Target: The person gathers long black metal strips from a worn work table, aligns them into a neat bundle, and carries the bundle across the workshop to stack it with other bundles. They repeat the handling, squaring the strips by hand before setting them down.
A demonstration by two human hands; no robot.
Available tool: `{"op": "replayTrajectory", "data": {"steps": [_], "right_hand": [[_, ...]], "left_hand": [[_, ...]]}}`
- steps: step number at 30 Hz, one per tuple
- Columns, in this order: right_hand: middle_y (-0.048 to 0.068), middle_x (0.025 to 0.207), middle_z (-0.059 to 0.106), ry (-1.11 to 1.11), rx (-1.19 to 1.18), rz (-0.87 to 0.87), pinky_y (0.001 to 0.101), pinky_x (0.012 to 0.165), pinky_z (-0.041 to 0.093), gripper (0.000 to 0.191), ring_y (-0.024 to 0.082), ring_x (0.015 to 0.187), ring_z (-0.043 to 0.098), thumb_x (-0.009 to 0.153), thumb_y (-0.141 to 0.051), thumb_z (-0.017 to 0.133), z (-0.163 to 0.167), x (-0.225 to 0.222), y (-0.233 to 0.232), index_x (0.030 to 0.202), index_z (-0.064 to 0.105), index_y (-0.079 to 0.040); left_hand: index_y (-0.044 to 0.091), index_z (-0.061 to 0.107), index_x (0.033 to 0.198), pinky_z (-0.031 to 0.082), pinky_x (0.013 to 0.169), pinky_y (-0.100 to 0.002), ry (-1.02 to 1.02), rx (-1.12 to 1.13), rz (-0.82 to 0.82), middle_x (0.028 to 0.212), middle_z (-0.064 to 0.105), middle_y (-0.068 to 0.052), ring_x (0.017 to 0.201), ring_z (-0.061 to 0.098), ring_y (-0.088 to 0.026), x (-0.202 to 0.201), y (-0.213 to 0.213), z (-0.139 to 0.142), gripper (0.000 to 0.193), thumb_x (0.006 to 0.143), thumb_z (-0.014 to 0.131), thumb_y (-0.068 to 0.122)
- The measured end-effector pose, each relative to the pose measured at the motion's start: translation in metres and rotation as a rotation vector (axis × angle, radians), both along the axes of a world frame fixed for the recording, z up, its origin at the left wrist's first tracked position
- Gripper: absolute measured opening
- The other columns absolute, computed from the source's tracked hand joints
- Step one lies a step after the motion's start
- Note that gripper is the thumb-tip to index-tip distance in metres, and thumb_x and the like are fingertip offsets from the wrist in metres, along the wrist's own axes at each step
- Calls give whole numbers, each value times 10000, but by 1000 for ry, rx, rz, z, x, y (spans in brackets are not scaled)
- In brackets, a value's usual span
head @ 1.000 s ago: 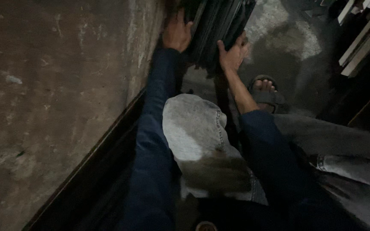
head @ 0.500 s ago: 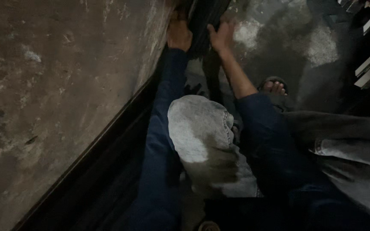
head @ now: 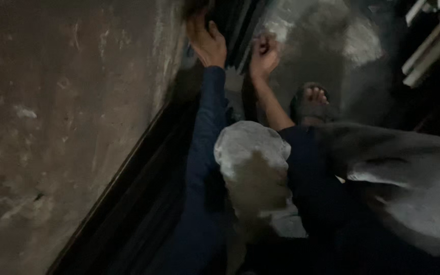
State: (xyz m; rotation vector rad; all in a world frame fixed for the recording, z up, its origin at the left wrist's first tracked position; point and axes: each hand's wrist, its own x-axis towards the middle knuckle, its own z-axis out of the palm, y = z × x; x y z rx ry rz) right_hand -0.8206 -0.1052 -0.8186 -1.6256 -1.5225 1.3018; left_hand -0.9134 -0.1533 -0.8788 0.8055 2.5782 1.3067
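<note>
My left hand reaches forward with its fingers on the left side of a dark ribbed panel that stands by the concrete wall. On the panel's right edge my right hand is curled into a fist and seems to grip it. Both arms wear dark blue sleeves, the right one pushed up the forearm. Most of the panel runs out of the top of the frame. The picture is dim and blurred.
My bent knee in pale grey trousers is between my arms. A foot in a dark sandal rests on the grey cement floor. Pale boards lie at the upper right. A dark strip runs along the wall's base.
The view has swung and the panel has slid toward the top of the frame. Both hands stay on it; the right hand has gone from spread fingers to a fist.
</note>
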Motion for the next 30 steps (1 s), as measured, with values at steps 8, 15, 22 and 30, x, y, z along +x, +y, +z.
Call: {"op": "replayTrajectory", "data": {"steps": [8,15,22,30], "right_hand": [[135,1204,757,22,-218,537,388,870,622,430,231,1056,745,1034,-269,765,42,67,-41,1393,651,-63],[108,1288,707,-224,-586,330,452,813,594,516,358,911,717,987,-321,696,164,131,-90,1417,586,-59],[229,1164,690,-338,-74,733,487,908,543,480,404,1071,663,809,-201,783,422,209,-142,1239,671,-20],[177,1239,675,-249,172,759,475,890,551,464,371,1038,681,952,-313,684,658,408,-140,1330,640,-48]], "left_hand": [[80,600,1453,552,1100,-427,-496,40,120,1326,717,-136,1203,690,-276,65,-63,90,445,1028,664,195],[113,608,1448,529,1079,-402,-980,-485,-95,1350,705,-130,1247,672,-278,135,-181,246,565,944,721,343],[85,516,1484,458,966,-551,-464,-826,-499,1358,604,-215,1182,587,-441,224,-225,420,652,937,609,428],[58,712,1268,562,936,-476,-779,-522,-428,1150,767,-169,1082,734,-347,208,-243,618,511,930,703,441]]}}
